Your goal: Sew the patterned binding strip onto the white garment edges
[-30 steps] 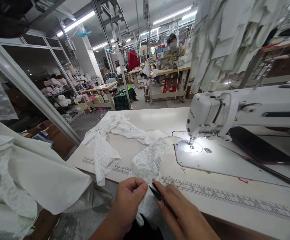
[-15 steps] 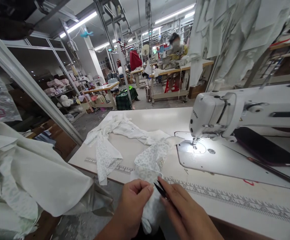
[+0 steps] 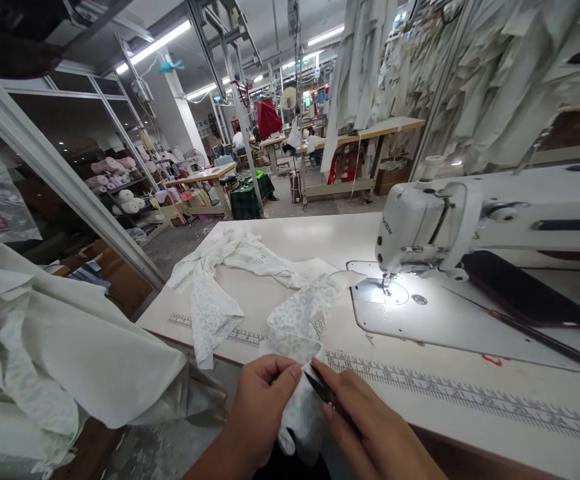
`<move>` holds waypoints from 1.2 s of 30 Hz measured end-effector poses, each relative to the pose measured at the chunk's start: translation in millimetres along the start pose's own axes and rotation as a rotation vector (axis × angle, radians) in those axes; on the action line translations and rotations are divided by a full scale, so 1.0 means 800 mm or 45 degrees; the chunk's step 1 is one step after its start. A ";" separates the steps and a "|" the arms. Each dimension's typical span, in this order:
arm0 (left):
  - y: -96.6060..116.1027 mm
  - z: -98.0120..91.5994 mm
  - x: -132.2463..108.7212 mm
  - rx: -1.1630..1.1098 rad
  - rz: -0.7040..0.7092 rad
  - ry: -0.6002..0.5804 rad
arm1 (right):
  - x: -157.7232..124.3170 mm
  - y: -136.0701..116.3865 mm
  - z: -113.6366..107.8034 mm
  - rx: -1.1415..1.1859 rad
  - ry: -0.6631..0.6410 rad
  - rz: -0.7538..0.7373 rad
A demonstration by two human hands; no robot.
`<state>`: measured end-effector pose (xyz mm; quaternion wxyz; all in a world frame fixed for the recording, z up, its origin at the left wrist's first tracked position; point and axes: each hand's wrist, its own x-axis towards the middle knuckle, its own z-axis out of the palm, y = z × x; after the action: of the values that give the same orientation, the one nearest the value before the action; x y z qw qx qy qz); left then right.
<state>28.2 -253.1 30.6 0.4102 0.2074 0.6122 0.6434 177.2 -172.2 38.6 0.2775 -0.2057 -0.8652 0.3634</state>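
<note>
My left hand [image 3: 265, 403] is closed, thumb against the fingers, pinching the edge of a pale leopard-patterned cloth [image 3: 297, 310]. My right hand [image 3: 360, 413] is wrapped round small black thread snips [image 3: 323, 389]. The blades point up and left, close beside the left thumb tip at the cloth's edge. From the hands the cloth runs up over the table edge and on across the tabletop, with one end hanging below. A sewing machine [image 3: 420, 227] stands to the right of the cloth, its lamp lighting the needle plate.
A printed ruler strip [image 3: 450, 393] runs along the front of the white table [image 3: 340, 233]. On the machine bed lie a dark flat object [image 3: 525, 293] and a thin dark rod [image 3: 550, 340]. Pale fabric [image 3: 105, 347] is heaped at the left. More cloth pieces [image 3: 500, 113] hang at back right.
The snips' blades look closer together and nearer the left thumb. Cloth hanging at the back right has shifted left, covering the person seen there before. The view has moved slightly.
</note>
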 end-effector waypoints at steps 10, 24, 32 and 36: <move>-0.004 -0.003 0.001 0.029 0.014 -0.025 | 0.012 -0.008 -0.018 0.096 -0.126 0.030; -0.002 -0.002 0.002 0.057 0.003 -0.023 | 0.006 0.009 -0.002 -0.028 -0.204 0.034; -0.002 -0.004 0.003 0.244 0.107 -0.018 | 0.007 0.008 -0.004 0.008 -0.174 0.054; -0.003 0.002 0.005 0.041 0.025 0.002 | 0.001 0.005 -0.002 -0.018 -0.063 -0.006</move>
<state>27.7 -249.1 27.4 0.3997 0.2197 0.6208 0.6376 178.1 -167.9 36.8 0.2556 -0.1966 -0.8748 0.3616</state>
